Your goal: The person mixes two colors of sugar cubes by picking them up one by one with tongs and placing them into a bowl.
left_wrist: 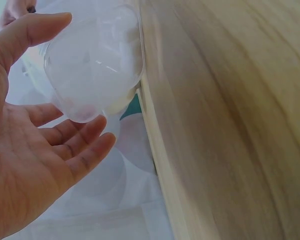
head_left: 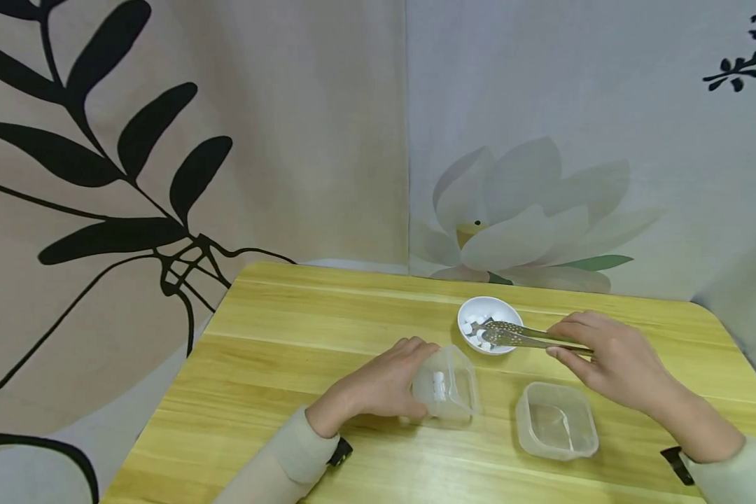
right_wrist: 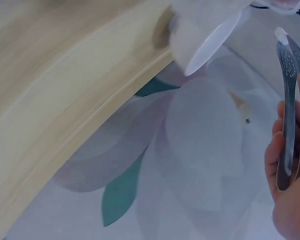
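Observation:
My left hand (head_left: pixel 387 381) holds a clear plastic container (head_left: pixel 456 378) by its side and base, tipped so its mouth faces right. A few small white pieces (head_left: pixel 439 386) show inside it. In the left wrist view the thumb and fingertips lie around the container's base (left_wrist: pixel 92 70). With my right hand (head_left: pixel 617 357) I grip metal tongs (head_left: pixel 535 337) with perforated ends, held over a white bowl (head_left: pixel 490 302) of small white pieces. Between the tong tips in the right wrist view is a white piece (right_wrist: pixel 281 35).
A second clear plastic container (head_left: pixel 557 448) stands upright on the wooden table (head_left: pixel 277 350), below the tongs and right of the tipped one. Behind the table's far edge hangs a curtain (head_left: pixel 327 140) printed with leaves and a flower.

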The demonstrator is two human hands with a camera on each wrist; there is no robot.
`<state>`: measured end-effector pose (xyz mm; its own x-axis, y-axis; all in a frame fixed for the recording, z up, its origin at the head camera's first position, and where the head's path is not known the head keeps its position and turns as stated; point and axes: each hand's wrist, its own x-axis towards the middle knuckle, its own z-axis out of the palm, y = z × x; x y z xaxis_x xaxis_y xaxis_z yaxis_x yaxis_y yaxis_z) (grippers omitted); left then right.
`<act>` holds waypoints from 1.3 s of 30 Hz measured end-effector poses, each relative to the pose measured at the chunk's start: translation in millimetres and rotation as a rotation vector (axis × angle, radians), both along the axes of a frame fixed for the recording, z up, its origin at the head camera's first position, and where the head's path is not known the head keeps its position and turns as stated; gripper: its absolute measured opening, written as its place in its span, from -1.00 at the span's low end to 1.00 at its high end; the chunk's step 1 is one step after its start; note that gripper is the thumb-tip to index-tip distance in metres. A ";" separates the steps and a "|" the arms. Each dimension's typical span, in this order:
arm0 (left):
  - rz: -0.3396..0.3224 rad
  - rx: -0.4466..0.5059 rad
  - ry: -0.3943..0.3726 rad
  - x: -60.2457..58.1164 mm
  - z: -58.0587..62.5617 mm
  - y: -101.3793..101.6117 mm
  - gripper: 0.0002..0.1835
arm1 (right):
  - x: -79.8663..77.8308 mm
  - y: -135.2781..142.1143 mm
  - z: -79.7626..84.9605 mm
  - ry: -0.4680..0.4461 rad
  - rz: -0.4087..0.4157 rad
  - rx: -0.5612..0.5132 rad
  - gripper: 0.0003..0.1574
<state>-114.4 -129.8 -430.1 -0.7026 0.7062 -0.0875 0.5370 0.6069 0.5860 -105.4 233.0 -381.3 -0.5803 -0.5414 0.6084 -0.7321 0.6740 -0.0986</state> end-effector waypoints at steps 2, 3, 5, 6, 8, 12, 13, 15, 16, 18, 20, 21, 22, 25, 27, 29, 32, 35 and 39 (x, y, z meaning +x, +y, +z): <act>0.003 0.001 -0.004 -0.6 -0.1 0.0 0.11 | -4.7 5.1 -1.2 0.006 -0.017 -0.005 -0.25; 0.003 0.000 -0.002 -0.9 -0.1 0.1 0.11 | -6.9 7.3 -2.1 0.011 -0.028 -0.004 -0.23; 0.007 -0.001 -0.010 -1.2 0.3 0.2 0.12 | -10.5 11.4 -4.5 0.008 -0.050 -0.004 -0.22; 0.009 -0.001 -0.013 -1.2 0.3 0.2 0.11 | -12.1 13.3 -5.9 0.002 -0.062 -0.003 -0.22; 0.012 -0.003 -0.017 -1.3 0.4 0.3 0.11 | -14.8 16.9 -8.6 -0.019 -0.089 0.000 -0.34; 0.013 0.000 -0.023 -0.9 0.2 0.4 0.12 | -16.2 22.3 -13.9 -0.076 -0.141 0.007 -0.70; 0.011 0.001 -0.021 -0.8 0.1 0.4 0.12 | -15.8 23.1 -14.8 -0.088 -0.153 0.009 -0.70; 0.008 -0.001 -0.020 -0.7 0.4 0.6 0.11 | -14.4 23.9 -16.3 -0.111 -0.173 0.015 -0.63; 0.005 -0.002 -0.018 -0.7 0.5 0.7 0.11 | -13.3 24.0 -16.6 -0.121 -0.184 0.016 -0.60; 0.002 -0.004 -0.014 -0.9 0.5 0.8 0.11 | -11.0 23.2 -16.9 -0.135 -0.197 0.016 -0.55; 0.001 -0.007 -0.011 -1.0 0.6 0.8 0.10 | -8.3 21.6 -17.0 -0.148 -0.207 0.009 -0.53; 0.001 -0.006 -0.011 -1.2 0.5 0.8 0.10 | -7.0 20.4 -17.0 -0.150 -0.207 0.006 -0.52; 0.001 -0.007 -0.010 -1.3 0.3 0.8 0.10 | -5.7 19.1 -16.8 -0.148 -0.202 0.001 -0.51; 0.002 -0.007 -0.011 -1.4 0.1 0.8 0.09 | -2.5 14.5 -17.5 -0.128 -0.172 -0.004 -0.51; 0.004 -0.006 -0.011 -1.5 0.0 0.7 0.09 | -0.9 11.1 -18.6 -0.107 -0.145 -0.001 -0.52; 0.006 -0.006 -0.011 -1.4 0.2 0.6 0.09 | 1.0 7.7 -20.2 -0.094 -0.124 0.001 -0.54; 0.007 -0.007 -0.011 -1.5 0.0 0.7 0.10 | 4.3 1.7 -22.3 -0.093 -0.097 -0.002 -0.56; 0.005 -0.006 -0.009 -1.5 0.4 0.7 0.10 | 7.7 -5.6 -24.1 -0.098 -0.066 -0.002 -0.57; 0.003 -0.002 -0.009 -1.2 0.5 0.7 0.11 | 11.4 -16.2 -26.7 -0.100 -0.016 0.010 -0.58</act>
<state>-115.6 -129.1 -429.6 -0.7041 0.7037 -0.0952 0.5297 0.6098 0.5896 -94.0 216.7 -408.0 -0.6467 -0.5374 0.5413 -0.7081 0.6868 -0.1641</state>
